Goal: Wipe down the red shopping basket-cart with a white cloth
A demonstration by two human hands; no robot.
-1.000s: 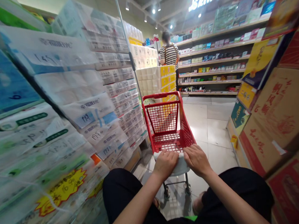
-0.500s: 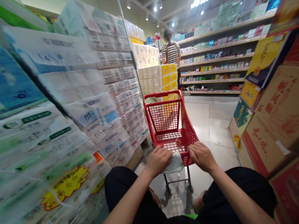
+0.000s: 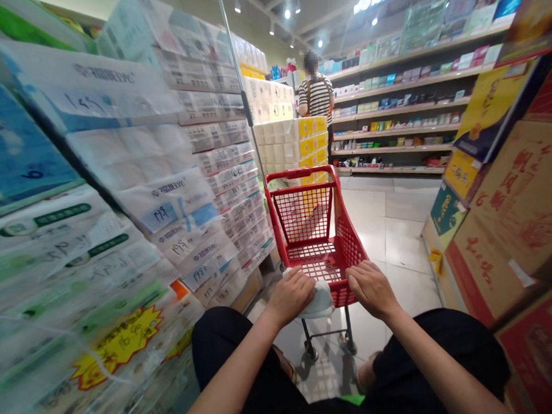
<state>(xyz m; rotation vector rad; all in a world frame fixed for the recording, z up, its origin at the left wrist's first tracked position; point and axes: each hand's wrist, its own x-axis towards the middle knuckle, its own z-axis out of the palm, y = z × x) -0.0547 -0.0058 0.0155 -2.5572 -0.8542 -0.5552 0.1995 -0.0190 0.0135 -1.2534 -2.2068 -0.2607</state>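
A small red shopping cart (image 3: 314,224) stands in the aisle in front of me, its basket empty. My left hand (image 3: 291,294) and my right hand (image 3: 370,287) both grip the near handle, fingers curled over it. A pale cloth or pad (image 3: 319,300) lies on the handle between my hands, partly under my left hand. My legs in black show below.
Stacks of wrapped tissue packs (image 3: 115,199) wall the left side. Cardboard boxes (image 3: 517,209) line the right. A person in a striped top (image 3: 316,98) stands ahead by yellow and white cartons (image 3: 295,144). Product shelves (image 3: 393,123) run behind. The tiled floor (image 3: 391,237) leads on.
The cart and my hands have moved slightly forward and right along the aisle. My grip on the handle has stayed the same.
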